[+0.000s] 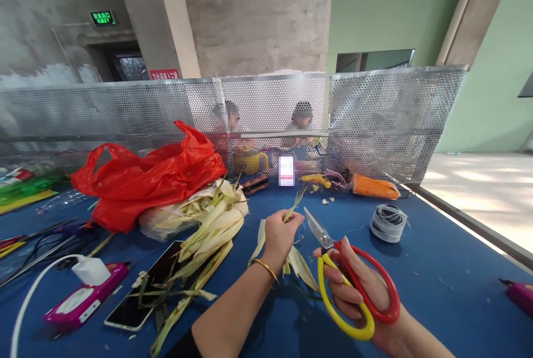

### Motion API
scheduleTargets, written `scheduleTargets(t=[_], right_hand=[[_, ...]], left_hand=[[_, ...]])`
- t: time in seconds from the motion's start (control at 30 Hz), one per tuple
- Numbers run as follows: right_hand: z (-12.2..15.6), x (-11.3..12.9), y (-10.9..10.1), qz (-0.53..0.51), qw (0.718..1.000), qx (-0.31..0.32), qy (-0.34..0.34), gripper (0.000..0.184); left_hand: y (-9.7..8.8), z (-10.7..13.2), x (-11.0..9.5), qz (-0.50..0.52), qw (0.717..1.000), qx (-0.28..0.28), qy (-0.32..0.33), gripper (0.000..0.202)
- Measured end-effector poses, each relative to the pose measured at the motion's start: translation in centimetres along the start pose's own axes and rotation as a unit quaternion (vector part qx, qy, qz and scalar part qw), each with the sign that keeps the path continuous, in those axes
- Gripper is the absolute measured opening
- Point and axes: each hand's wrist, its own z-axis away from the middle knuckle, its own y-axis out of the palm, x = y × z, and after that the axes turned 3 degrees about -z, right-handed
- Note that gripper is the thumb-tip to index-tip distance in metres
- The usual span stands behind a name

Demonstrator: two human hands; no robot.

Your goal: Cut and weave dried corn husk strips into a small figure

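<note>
My left hand [280, 236] is closed around a bundle of pale corn husk strips [296, 261], whose thin tips stick up past the fingers. My right hand [353, 291] grips scissors [350, 277] with one red and one yellow loop handle. The short metal blades are parted and point up-left, just right of the husk tips. Both hands hover over the blue table [437, 269].
A pile of corn husks [208, 225] lies left of my hands beside a red plastic bag [150, 180]. A phone [144, 291], a pink device with a white charger [85, 291], a grey cord coil [388, 222] and an orange tool [375, 187] sit around. Two people sit behind the perforated metal screen [375, 119].
</note>
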Motion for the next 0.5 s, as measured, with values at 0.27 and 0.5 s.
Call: scheduleTargets(t=[0.27,0.5], right_hand=[[0.6,4.1,-7.7,0.748,0.64,-0.152,-0.09,0.024],[0.8,5.2,-8.5,0.896,0.428,-0.108,-0.038,0.018]], left_hand=[[-0.9,-0.3,-0.8,0.208,0.937,0.148,-0.239,0.038],[-0.9,-0.4,-1.0,0.326,0.847,0.237,-0.347,0.03]])
